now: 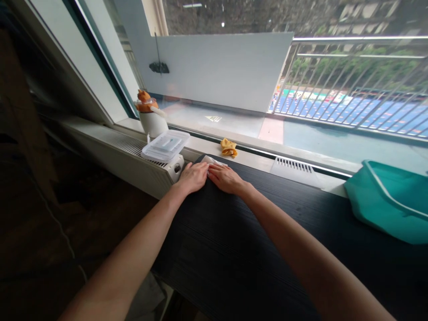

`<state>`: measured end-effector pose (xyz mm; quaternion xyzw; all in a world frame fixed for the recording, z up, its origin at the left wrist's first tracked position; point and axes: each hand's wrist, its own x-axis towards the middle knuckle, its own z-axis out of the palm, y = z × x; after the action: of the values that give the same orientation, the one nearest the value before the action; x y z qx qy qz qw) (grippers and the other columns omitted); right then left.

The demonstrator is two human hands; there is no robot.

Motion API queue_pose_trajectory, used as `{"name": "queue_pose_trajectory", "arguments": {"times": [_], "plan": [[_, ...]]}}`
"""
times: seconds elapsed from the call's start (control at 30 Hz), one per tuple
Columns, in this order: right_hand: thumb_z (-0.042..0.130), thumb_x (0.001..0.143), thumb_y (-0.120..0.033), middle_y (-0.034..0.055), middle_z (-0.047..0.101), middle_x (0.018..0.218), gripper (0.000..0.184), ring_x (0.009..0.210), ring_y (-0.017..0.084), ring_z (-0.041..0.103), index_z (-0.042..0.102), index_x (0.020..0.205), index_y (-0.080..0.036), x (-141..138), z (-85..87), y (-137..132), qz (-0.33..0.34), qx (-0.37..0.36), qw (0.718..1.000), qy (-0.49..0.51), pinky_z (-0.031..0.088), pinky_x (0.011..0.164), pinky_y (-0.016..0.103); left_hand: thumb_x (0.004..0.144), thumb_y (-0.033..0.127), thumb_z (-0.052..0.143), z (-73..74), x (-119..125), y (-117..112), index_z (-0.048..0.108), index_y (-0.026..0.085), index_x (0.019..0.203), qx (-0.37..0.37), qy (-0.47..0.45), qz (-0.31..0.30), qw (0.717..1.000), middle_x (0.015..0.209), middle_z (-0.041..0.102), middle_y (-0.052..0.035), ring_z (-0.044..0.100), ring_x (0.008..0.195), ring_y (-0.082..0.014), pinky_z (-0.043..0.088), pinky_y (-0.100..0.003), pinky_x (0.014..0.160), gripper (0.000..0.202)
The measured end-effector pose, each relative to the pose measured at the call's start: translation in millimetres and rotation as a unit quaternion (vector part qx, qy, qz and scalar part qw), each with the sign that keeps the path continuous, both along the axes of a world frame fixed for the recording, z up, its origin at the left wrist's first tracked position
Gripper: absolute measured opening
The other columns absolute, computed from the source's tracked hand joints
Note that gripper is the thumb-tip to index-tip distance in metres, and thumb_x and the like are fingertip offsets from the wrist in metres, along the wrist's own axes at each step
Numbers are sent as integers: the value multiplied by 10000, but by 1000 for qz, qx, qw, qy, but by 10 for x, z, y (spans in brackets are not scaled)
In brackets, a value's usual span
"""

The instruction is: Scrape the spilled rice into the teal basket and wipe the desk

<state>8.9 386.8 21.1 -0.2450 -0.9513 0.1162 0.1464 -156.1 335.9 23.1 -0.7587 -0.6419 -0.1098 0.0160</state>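
A white cloth or tissue (214, 161) lies at the far left corner of the dark wood-grain tabletop (234, 249). My right hand (227, 178) rests flat over its near part, fingers stretched out and pointing left. Close beside it, my left hand (194, 176) lies with extended fingers at the table's left edge, its fingertips near the cloth. The two hands nearly meet. How much of the cloth is under the fingers is hidden. On the sill just beyond is a crumpled yellow-orange cloth (228, 147).
A turquoise basin (384, 205) stands at the right. Left of the table runs a white radiator (133, 156), with a clear plastic lid (166, 146) on top. A white cup with an orange animal-shaped top (152, 120) stands behind it. A window (220, 76) spans the back.
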Motion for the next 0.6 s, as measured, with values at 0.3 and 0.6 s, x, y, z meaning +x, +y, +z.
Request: {"name": "queue_pose_trajectory", "arguments": {"times": [0.3, 0.6], "plan": [[396, 1024, -275, 55, 567, 1427, 328, 1357, 176, 452, 640, 1232, -204, 238, -8, -276, 68, -1, 998, 13, 314, 1144, 360, 966, 245, 486, 28, -50, -326, 659, 201, 1177, -2, 19, -25, 1000, 1217, 668, -76, 613, 1137, -237, 412, -479, 1061, 277], [426, 1004, -274, 111, 538, 1441, 361, 1364, 243, 431, 562, 1324, -175, 52, -22, -41, -21, 7, 1000, -5, 319, 1116, 438, 935, 330, 596, 6, -100, 107, 577, 183, 1254, 2, 11, 0, 1000, 1358, 561, -101, 556, 1220, -269, 445, -535, 1030, 352]]}}
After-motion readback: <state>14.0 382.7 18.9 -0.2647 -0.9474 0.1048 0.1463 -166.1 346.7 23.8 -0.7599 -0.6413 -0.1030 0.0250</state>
